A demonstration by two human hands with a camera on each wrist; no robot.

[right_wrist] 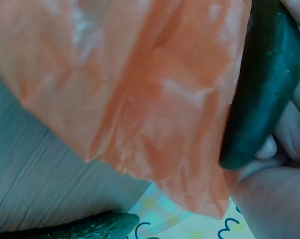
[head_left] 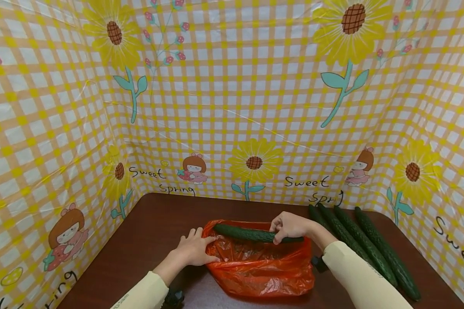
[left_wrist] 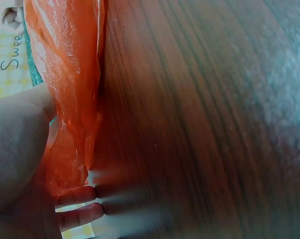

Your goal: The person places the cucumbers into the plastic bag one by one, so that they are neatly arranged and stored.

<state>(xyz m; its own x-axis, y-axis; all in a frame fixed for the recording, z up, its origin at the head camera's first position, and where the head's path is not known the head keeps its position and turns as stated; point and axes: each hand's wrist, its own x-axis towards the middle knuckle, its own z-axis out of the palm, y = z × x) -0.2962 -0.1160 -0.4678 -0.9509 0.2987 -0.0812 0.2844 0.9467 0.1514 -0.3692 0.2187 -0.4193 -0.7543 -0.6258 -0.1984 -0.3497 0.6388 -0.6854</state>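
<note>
A red-orange plastic bag lies on the table with its mouth spread wide. My left hand holds the bag's left rim, the thumb at the near side of the mouth and the other fingers spread around the left end. A long dark green cucumber lies along the far side of the bag's mouth, its left end inside. My right hand grips this cucumber from above near its right end. In the right wrist view, the cucumber's smooth end sticks out beside the bag's wall, fingers behind it.
Several more cucumbers lie side by side on the right of the brown table, partly behind my right forearm. A checked, flower-printed cloth walls the table at the back and both sides.
</note>
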